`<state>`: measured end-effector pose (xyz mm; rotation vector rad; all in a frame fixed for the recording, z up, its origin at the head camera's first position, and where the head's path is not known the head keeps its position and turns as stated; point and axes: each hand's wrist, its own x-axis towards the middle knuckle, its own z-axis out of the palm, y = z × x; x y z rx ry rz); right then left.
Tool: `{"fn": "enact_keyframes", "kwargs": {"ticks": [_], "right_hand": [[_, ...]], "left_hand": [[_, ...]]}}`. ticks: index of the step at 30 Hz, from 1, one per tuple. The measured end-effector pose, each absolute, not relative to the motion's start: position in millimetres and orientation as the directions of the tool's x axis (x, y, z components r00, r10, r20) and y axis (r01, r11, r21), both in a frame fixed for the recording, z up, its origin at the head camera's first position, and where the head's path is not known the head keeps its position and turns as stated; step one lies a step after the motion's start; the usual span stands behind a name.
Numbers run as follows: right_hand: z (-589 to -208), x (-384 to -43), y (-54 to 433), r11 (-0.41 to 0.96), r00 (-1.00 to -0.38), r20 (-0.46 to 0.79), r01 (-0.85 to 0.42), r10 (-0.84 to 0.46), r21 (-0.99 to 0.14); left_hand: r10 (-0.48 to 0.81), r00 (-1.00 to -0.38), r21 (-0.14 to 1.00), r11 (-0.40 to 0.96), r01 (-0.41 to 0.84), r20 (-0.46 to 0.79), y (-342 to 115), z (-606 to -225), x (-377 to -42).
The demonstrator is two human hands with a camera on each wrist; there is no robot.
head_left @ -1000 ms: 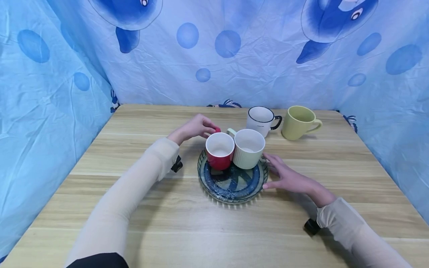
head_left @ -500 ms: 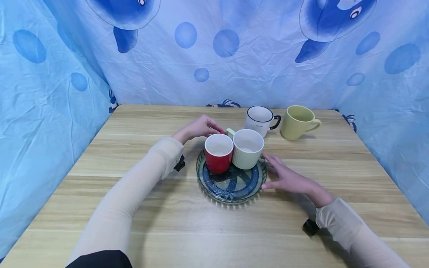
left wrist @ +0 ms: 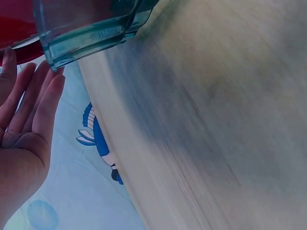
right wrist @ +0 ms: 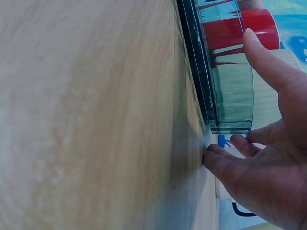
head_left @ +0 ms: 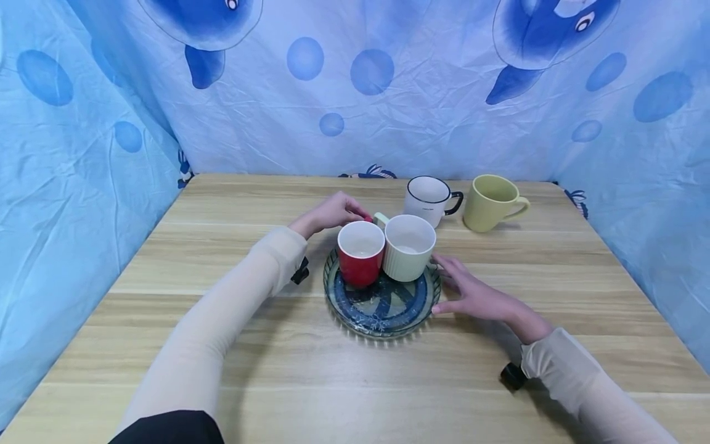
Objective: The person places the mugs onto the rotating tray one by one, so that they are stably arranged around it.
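Observation:
My left hand [head_left: 337,211] pinches the handle of a red mug [head_left: 359,269] from behind; that handle is mostly hidden by the mug and fingers. The mug, white inside, stands upright in a clear glass dish [head_left: 383,330] with a dark blue pattern showing in its base. Right beside it in the dish is a cream ribbed mug [head_left: 408,262], its pale green handle pointing back left. My right hand [head_left: 477,295] lies along the dish's right side, fingers spread. In the right wrist view its thumb [right wrist: 253,40] is on the glass rim, with the other fingertips at the dish's edge.
Behind the dish stands a white mug [head_left: 426,206] with a black rim and black handle. A yellow-green mug [head_left: 488,209] is to its right, handle facing right. The wooden table [head_left: 355,394] ends at a blue curtain [head_left: 266,135] with a sea-animal print.
My left hand has moved slightly right, turning the red mug so its handle points farther back, and the mug has shifted a little toward me. The right hand has stayed at the dish.

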<state>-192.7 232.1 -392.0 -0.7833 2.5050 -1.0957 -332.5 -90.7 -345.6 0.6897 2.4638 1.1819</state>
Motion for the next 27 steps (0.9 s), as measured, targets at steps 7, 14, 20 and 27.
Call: {"fn": "enact_keyframes", "kwargs": {"ticks": [7,14,20,27], "right_hand": [[-393,-193,232,0.560,-0.806,-0.061,-0.352,-0.588,-0.750],[-393,-193,232,0.562,-0.813,-0.069,-0.335,-0.578,-0.756],[-393,-194,232,0.572,-0.811,-0.064,-0.352,-0.582,-0.741],[-392,-194,232,0.579,-0.813,-0.064,-0.354,-0.578,-0.734]], "left_hand": [[0.552,-0.832,0.797,0.527,0.296,-0.057,-91,-350,-335],[0.580,-0.812,0.842,0.470,0.266,-0.068,-96,-352,-337],[0.584,-0.807,0.882,0.422,0.210,-0.087,-110,-352,-335],[0.552,-0.827,0.904,0.402,0.149,-0.109,-128,-355,-323]]}}
